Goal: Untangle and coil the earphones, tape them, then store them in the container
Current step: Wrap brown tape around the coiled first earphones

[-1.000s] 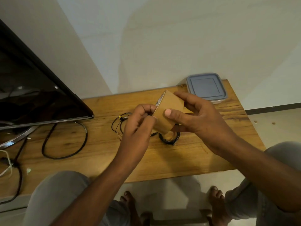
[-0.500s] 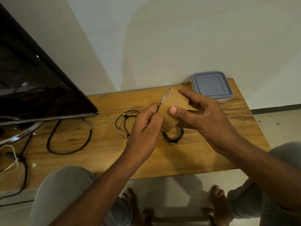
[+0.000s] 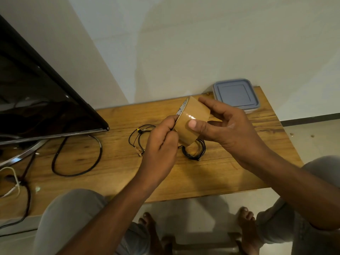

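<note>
A person's right hand (image 3: 228, 129) grips a brown tape roll (image 3: 193, 122) between thumb and fingers while the left hand (image 3: 161, 144) pinches its edge, above coiled earphones (image 3: 193, 151) on the table (image 3: 239, 172).

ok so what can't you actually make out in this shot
Head view, the only one:
Free end of the tape roll: curled fingers of the left hand cover that edge, so whether it is lifted is unclear.
Black coil: upper part hidden behind the tape roll and right hand.
Container: lid on, contents hidden.
Thin earphones: right part behind the left hand, buds too small.
</note>
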Motion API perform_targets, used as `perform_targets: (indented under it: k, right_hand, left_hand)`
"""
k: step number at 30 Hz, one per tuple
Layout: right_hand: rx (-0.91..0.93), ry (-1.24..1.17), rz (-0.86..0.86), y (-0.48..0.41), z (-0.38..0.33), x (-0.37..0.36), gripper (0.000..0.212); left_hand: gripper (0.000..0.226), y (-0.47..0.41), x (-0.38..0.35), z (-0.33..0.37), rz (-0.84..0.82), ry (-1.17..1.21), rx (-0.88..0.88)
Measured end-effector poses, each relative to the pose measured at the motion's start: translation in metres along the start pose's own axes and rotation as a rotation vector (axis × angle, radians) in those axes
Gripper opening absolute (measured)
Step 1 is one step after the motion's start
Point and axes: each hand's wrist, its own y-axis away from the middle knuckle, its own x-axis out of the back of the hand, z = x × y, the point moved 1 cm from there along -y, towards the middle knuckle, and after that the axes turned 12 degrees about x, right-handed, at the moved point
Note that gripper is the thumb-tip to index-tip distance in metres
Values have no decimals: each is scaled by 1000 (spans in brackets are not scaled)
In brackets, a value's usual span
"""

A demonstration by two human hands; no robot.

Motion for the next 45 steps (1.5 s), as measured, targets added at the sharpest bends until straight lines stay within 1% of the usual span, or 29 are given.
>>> perform_targets:
  k: [2, 5, 8, 14, 20, 23, 25, 27, 30, 33, 36, 39, 45]
  right_hand:
    - [-4, -9, 0, -1, -1, 1, 83]
    - [-23, -40, 3, -1, 0, 2, 80]
    - [-23, -46, -2, -1, 0, 3, 78]
    - [-6, -56, 0, 0, -3, 1, 73]
    - [-2, -96, 50, 4, 0, -6, 76]
    - [25, -100, 106, 7, 0, -10, 85]
    - [49, -129, 152, 6, 0, -11, 80]
    - [70, -162, 203, 4, -1, -7, 68]
    - [92, -178, 264, 1, -1, -3, 56]
    - [176, -120, 292, 3, -2, -4, 47]
    - [277, -27, 291, 6, -5, -8, 43]
    - [347, -11, 270, 9, -6, -14, 40]
    - [454, 50, 262, 13, -6, -22, 39]
  left_hand:
    - [44, -1, 0, 0, -26, 54, 26]
    - [33, -1, 0, 1, -61, 124, 60]
    - [31, -1, -2, 2, -21, 81, 49]
    - [35, -2, 1, 1, -31, 43, 40]
    - [37, -6, 4, -5, -6, -40, -30]
    - [42, -7, 5, -4, 37, -67, -74]
    - [43, -6, 5, -3, 63, -41, -86]
    - [37, -5, 5, -3, 106, 10, -100]
    - [29, -6, 3, -4, 189, 90, -85]
    - [30, -5, 2, -6, 323, 184, -51]
    - [17, -3, 3, -7, 434, 106, -56]
    - [5, 1, 1, -6, 418, 137, -21]
    - [10, 5, -5, -5, 435, 338, 69]
